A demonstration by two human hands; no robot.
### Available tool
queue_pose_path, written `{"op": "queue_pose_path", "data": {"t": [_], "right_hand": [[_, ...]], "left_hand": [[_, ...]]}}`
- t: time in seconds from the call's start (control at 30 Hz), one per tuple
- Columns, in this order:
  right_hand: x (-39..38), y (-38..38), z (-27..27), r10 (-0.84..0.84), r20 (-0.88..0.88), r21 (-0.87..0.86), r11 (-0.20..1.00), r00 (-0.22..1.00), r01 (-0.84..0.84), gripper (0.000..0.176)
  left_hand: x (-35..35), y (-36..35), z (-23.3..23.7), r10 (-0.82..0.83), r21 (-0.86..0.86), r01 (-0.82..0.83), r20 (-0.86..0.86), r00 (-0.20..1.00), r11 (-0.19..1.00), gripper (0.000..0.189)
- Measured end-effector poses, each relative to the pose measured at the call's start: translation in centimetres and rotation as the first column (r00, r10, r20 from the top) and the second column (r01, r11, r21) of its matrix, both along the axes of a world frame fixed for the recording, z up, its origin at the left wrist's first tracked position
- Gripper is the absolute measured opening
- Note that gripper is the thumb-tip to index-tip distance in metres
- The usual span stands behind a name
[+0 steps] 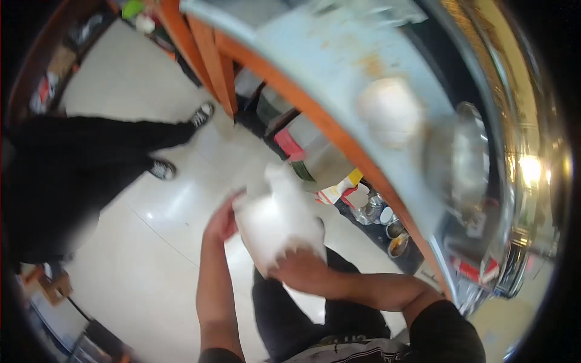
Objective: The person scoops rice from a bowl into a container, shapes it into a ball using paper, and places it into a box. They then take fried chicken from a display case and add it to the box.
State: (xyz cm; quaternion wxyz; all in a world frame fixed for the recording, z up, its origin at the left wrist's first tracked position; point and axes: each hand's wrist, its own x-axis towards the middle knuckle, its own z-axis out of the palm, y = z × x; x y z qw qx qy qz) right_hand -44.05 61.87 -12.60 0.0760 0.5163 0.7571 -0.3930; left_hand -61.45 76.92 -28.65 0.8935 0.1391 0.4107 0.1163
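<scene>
Between my hands is a white, blurred object (275,224), perhaps a bag or container, held over the floor in front of my legs. My left hand (225,219) is at its left side, the fingers partly hidden behind it. Across its lower right part lies my right hand (302,269), with the fingers curled onto the white surface. Motion smears both the object and the fingertips. A round white item (392,112) rests on the light blue counter (327,54) at the upper right.
Another person in black clothes (78,163) stands at the left on the tiled floor (175,242). The counter's orange edge (339,136) runs diagonally, with packages and bowls below it. A metal pan (469,163) sits at the right; a cardboard box (55,287) is lower left.
</scene>
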Motion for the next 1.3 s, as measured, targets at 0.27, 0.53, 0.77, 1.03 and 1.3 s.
{"op": "queue_pose_path", "data": {"t": [0.27, 0.53, 0.77, 1.03, 1.3], "right_hand": [[-2.0, -2.8, 14.2, 0.016, -0.31, 0.113, 0.993, 0.951, 0.02, 0.014], [11.6, 13.4, 26.0, -0.749, 0.02, 0.696, 0.486, 0.662, 0.529, 0.063], [18.6, 20.2, 17.7, -0.641, 0.139, 0.184, 0.766, 0.755, 0.616, 0.078], [16.8, 15.6, 33.8, -0.443, -0.506, 0.142, 0.803, 0.74, 0.578, 0.074], [14.1, 20.1, 20.8, -0.619, -0.092, 0.197, 0.756, 0.78, 0.624, 0.066]], "left_hand": [[-12.1, -11.1, 19.6, -0.173, 0.01, 0.199, -0.455, 0.874, 0.98, 0.059], [-10.6, -10.6, 29.9, 0.409, 0.456, -0.182, -0.47, 0.782, 0.871, 0.049], [-1.1, -3.8, 35.1, 0.648, 0.591, -0.407, -0.274, 0.71, 0.696, 0.053], [12.4, 1.9, 35.3, 0.656, 0.558, -0.483, -0.154, 0.739, 0.675, 0.049], [21.0, 5.3, 30.2, 0.554, 0.496, -0.484, 0.006, 0.832, 0.721, 0.039]]}}
